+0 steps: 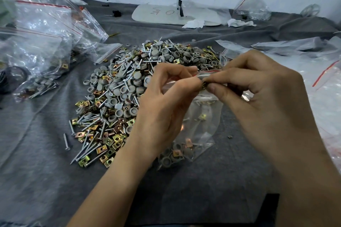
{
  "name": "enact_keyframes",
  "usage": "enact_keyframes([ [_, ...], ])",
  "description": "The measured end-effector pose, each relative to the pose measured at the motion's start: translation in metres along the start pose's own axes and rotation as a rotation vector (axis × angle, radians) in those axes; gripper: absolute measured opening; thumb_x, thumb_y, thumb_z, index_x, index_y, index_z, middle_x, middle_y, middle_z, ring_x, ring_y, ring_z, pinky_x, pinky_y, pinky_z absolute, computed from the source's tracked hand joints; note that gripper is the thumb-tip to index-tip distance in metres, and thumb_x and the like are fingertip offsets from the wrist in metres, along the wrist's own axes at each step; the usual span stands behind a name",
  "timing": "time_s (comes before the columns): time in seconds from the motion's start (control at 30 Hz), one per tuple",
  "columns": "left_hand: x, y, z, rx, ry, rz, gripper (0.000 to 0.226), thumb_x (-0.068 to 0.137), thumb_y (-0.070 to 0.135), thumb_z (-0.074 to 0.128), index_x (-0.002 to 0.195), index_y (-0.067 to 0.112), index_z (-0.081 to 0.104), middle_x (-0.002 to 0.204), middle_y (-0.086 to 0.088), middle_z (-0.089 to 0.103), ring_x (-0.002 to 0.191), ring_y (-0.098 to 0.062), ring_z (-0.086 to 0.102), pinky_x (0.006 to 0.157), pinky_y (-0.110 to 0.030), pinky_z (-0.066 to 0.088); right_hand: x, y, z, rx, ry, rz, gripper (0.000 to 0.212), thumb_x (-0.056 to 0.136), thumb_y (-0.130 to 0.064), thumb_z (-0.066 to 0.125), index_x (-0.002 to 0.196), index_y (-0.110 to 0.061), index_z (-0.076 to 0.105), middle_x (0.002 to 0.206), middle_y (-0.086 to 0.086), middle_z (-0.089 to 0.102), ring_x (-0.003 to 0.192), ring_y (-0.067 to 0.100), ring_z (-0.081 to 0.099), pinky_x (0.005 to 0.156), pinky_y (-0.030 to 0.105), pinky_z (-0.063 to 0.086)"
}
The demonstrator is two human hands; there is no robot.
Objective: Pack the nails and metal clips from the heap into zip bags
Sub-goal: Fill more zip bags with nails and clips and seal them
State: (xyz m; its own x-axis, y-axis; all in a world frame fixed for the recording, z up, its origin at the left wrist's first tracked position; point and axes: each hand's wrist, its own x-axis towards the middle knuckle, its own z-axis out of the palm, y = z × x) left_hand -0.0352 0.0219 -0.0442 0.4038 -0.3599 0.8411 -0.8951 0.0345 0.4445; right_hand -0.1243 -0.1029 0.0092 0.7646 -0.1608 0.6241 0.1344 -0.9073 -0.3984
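By the heap (pixel 118 97), left hand (pixel 162 108) and right hand (pixel 258 94) pinch the zip bag (pixel 203 127) (half-hidden).

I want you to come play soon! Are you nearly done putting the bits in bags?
Not nearly. Done: a few filled bags lie at the left. In hand: the left hand and right hand pinch the top of a zip bag with caps and clips at its bottom. Left: the big heap of nails, clips and grey caps waits to be packed.
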Motion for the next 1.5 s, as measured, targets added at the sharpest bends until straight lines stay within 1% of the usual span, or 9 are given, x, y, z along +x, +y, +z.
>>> enact_keyframes([
  [0.07,0.001,0.001,0.0,-0.086,0.017,-0.063,0.011,0.095,0.009,0.052,0.096,0.017,0.058,0.098,0.0,0.049,0.102,-0.009,0.062,0.083,-0.016,0.048,-0.001,0.0,-0.002,0.013,0.006,0.01,0.017,0.082,-0.012,0.072,0.098,-0.015,0.075,0.087,-0.002,0.059,0.072,0.007,0.053,0.07,0.003,0.04],
  [0.27,0.0,-0.004,0.0,-0.029,0.01,0.064,0.005,0.1,0.013,0.044,0.102,0.012,0.049,0.102,-0.015,0.048,0.111,-0.031,0.061,0.084,-0.045,0.052,0.0,0.005,-0.008,0.273,0.131,0.112,0.034,0.085,-0.003,0.049,0.093,-0.029,0.068,0.086,-0.014,0.064,0.075,0.005,0.066,0.067,0.01,0.048],
  [0.4,-0.002,-0.004,0.001,-0.035,0.015,0.08,0.005,0.101,0.014,0.044,0.101,0.011,0.049,0.101,-0.014,0.047,0.112,-0.029,0.061,0.086,-0.043,0.052,0.0,0.008,-0.008,0.386,0.19,0.097,0.033,0.091,0.0,0.049,0.093,-0.029,0.065,0.095,-0.01,0.06,0.079,0.013,0.068,0.076,0.02,0.056],
  [0.77,-0.003,-0.003,0.004,-0.052,0.02,0.092,0.007,0.097,0.007,0.049,0.103,0.011,0.051,0.104,-0.013,0.048,0.111,-0.024,0.061,0.085,-0.034,0.051,0.001,-0.001,-0.003,0.162,0.059,0.077,0.019,0.08,-0.014,0.072,0.093,-0.027,0.066,0.094,-0.011,0.064,0.094,0.003,0.061,0.082,0.002,0.039],
  [0.9,-0.002,-0.006,-0.001,0.017,0.085,0.07,0.006,0.099,0.013,0.048,0.103,0.011,0.051,0.105,-0.01,0.049,0.104,-0.011,0.055,0.085,-0.023,0.046,0.002,0.012,-0.003,0.316,0.343,0.222,0.008,0.086,-0.021,0.065,0.09,-0.028,0.068,0.094,-0.007,0.071,0.092,0.009,0.065,0.078,0.016,0.049],
  [1.0,-0.001,-0.013,-0.008,0.09,0.222,-0.025,0.008,0.097,0.016,0.051,0.101,0.01,0.053,0.102,-0.008,0.053,0.096,-0.015,0.055,0.082,-0.02,0.044,0.001,0.04,0.006,0.356,0.483,0.429,0.017,0.088,-0.017,0.063,0.08,-0.032,0.064,0.082,-0.015,0.069,0.079,-0.001,0.064,0.068,0.01,0.046],
  [1.17,-0.002,-0.027,-0.021,0.149,0.341,-0.168,0.006,0.097,0.018,0.054,0.102,0.019,0.057,0.092,-0.004,0.058,0.078,-0.004,0.058,0.069,-0.009,0.042,-0.008,0.085,0.048,0.138,0.172,0.714,0.017,0.088,-0.006,0.064,0.095,-0.022,0.069,0.092,-0.004,0.067,0.081,0.007,0.058,0.064,-0.002,0.033],
  [1.33,-0.001,-0.027,-0.024,0.063,0.339,-0.198,0.016,0.098,0.023,0.054,0.104,0.037,0.054,0.086,0.002,0.061,0.073,-0.026,0.066,0.061,-0.03,0.052,-0.006,0.093,0.07,-0.001,-0.004,0.711,0.026,0.087,-0.006,0.065,0.111,-0.016,0.069,0.105,0.004,0.07,0.083,0.01,0.054,0.079,0.021,0.04],
  [1.5,-0.001,-0.028,-0.025,0.037,0.33,-0.184,0.016,0.098,0.019,0.054,0.105,0.033,0.054,0.084,0.005,0.059,0.066,-0.014,0.062,0.059,-0.018,0.047,-0.004,0.098,0.077,-0.06,-0.051,0.698,0.033,0.088,-0.009,0.064,0.12,-0.021,0.065,0.108,0.006,0.066,0.085,0.017,0.056,0.076,0.026,0.042],
])
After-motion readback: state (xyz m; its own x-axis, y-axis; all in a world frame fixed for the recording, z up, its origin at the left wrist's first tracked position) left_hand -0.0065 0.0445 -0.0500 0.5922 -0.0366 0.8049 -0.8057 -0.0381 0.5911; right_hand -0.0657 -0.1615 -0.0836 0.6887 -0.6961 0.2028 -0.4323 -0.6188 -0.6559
